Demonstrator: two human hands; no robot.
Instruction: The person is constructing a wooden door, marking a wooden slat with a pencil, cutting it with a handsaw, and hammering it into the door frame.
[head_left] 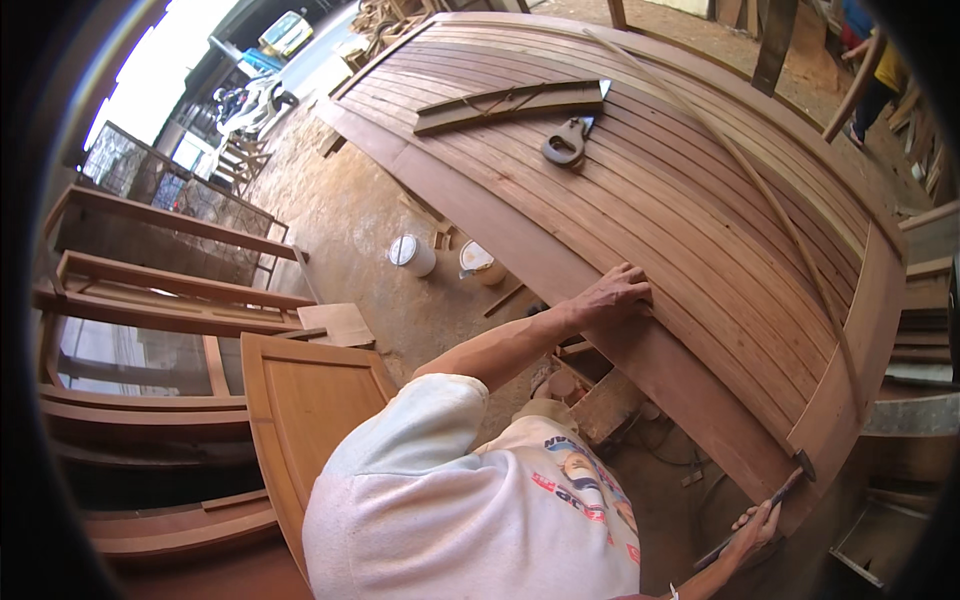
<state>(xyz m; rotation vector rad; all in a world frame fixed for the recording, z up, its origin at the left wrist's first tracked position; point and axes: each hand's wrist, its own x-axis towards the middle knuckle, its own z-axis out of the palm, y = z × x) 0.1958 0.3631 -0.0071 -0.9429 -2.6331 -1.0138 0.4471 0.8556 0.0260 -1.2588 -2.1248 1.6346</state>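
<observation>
A large slatted wooden panel with a wide plain border lies in front of me. My left hand rests on its near border, fingers curled down against the wood; whatever they may hold is hidden. At the panel's lower right corner, my right hand grips a hammer by its handle. The hammer's dark head is at the corner of the border. Farther up on the slats sits a grey saw handle, next to a dark grooved wooden piece. A long thin wooden strip lies across the panel.
A panelled wooden door leans at left beside several wooden frames. Two white buckets stand on the dusty floor. A motorcycle is parked far left. Another person is partly visible at far right.
</observation>
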